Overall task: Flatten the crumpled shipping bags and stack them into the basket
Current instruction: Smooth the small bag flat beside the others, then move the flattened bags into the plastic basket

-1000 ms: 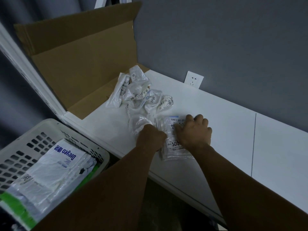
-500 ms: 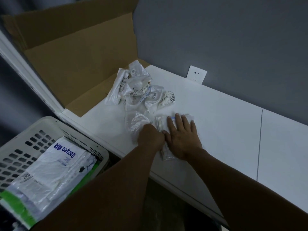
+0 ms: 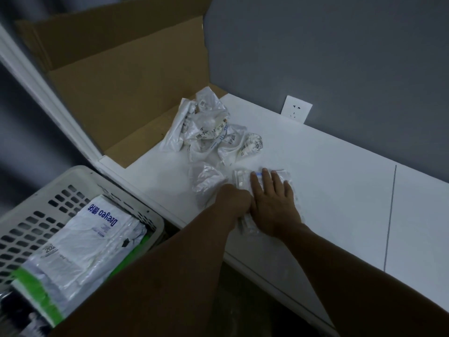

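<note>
A person's right hand point(image 3: 273, 203), fingers straight, is pressing a bag point(image 3: 283, 176) flat on the table point(image 3: 340, 190) near the basket point(image 3: 155, 218), while the left hand point(image 3: 234, 200) is curling at its edge, grip unclear; sweeping outward from that edge would likely be smoothing it best.

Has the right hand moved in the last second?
Yes. Judged against the wall socket, the right hand has slid slightly left toward the left hand, its fingers now flat on the shipping bag.
</note>
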Motion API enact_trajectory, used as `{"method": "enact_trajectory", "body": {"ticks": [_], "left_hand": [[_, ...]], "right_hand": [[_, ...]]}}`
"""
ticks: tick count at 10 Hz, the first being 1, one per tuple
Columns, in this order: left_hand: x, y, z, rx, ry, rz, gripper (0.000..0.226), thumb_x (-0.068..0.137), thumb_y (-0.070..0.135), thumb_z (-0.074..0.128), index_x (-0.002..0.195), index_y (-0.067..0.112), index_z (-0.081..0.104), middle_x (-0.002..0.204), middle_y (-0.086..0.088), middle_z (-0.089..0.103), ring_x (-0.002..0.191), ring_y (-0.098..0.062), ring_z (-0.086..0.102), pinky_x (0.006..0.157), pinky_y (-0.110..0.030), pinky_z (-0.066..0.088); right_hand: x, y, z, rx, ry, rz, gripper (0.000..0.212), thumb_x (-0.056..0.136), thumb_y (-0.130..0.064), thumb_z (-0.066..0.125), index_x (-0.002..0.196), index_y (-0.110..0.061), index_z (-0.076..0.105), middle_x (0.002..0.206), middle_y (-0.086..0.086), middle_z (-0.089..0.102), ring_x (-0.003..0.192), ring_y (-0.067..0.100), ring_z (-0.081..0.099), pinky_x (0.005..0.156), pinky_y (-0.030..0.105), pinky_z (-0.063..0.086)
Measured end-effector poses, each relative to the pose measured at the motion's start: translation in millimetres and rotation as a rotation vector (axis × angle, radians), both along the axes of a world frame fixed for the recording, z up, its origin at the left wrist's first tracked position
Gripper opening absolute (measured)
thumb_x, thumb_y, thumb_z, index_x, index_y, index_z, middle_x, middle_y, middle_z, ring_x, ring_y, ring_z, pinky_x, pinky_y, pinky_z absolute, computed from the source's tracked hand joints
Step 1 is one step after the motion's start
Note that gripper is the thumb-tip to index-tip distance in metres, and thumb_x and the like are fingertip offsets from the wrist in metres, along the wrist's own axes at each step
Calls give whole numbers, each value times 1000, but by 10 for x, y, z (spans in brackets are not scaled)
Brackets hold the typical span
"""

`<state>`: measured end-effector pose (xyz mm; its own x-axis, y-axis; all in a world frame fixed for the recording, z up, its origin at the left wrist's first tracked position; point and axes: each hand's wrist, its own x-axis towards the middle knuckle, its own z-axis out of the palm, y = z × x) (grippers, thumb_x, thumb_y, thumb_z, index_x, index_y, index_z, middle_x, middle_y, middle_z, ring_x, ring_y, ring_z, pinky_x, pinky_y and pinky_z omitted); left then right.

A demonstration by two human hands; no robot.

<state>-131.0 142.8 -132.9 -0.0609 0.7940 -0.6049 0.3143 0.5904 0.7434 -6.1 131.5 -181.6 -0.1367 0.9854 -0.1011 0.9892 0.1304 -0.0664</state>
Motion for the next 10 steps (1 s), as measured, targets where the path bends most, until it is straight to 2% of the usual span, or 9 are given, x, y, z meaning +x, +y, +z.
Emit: {"method": "enact_trajectory", "body": {"ticks": [1, 2, 3, 4, 5, 7, 8, 9, 10], "left_hand": [[14, -1, 2, -1, -65, 28, 36, 92, 4, 56, 127, -8, 56, 124, -22, 63, 111, -34, 65, 61, -25, 57], [52, -53, 50, 15, -93, 42, 39, 100, 13, 47, 136, -1, 51, 131, -15, 61, 115, -28, 64, 47, -15, 46], [104, -46, 2, 37, -91, 40, 40, 97, 11, 49, 135, -1, 51, 126, -17, 63, 107, -29, 66, 49, -19, 46], [138, -81, 113, 0, -52, 10, 42, 88, 5, 57, 129, -5, 54, 110, -16, 65, 90, -27, 65, 49, -20, 46], [152, -68, 128, 62, -57, 34, 40, 93, 9, 56, 131, -3, 54, 116, -15, 64, 103, -28, 64, 69, -22, 51], [-31, -132, 353, 255, 50, 48, 30, 79, 11, 54, 105, 7, 67, 98, -16, 71, 85, -33, 69, 75, -42, 60], [-216, -281, 679, 347, 108, 23, 31, 78, 9, 53, 104, 7, 69, 98, -14, 70, 88, -33, 67, 76, -37, 58], [-321, -318, 861, 386, 154, 14, 34, 79, 12, 52, 109, 6, 68, 106, -15, 69, 97, -34, 65, 81, -35, 54], [-624, -451, 1165, 405, 236, 92, 36, 88, 11, 49, 121, 2, 63, 119, -18, 65, 111, -37, 61, 90, -38, 51]], "right_hand": [[-15, -4, 12, 12, 10, 1, 88, 85, -61, -12, 161, -22, 6, 168, 13, 0, 154, 34, -1, 122, 54, 4], [-5, 1, 20, -4, 45, -4, 88, 82, -61, -15, 161, -24, -1, 168, 10, -7, 155, 30, -7, 123, 51, -1], [19, -7, 56, -3, 115, -21, 88, 82, -62, -15, 161, -26, -2, 168, 8, -8, 155, 28, -9, 123, 49, -3], [22, -42, 150, 5, 176, -42, 89, 81, -65, -15, 160, -27, -2, 168, 7, -8, 155, 26, -11, 123, 47, -6], [42, -57, 258, 19, 215, -65, 88, 83, -66, -14, 161, -27, 0, 169, 6, -6, 155, 24, -10, 123, 47, -6], [208, 33, 785, 47, 190, -33, 73, 100, -63, 21, 159, -21, 17, 166, 5, 21, 153, 25, 15, 123, 50, -2], [144, 18, 1256, -82, 250, -20, 64, 92, -67, 34, 141, -26, 40, 137, 3, 59, 120, 27, 57, 114, 55, 33], [62, -6, 1445, -162, 356, -32, 50, 94, -63, 41, 128, -27, 46, 118, -2, 64, 99, 22, 63, 95, 44, 48], [-191, -114, 1731, -165, 553, -20, 36, 92, -47, 54, 114, -18, 56, 105, 2, 66, 91, 24, 64, 80, 37, 49]]}}
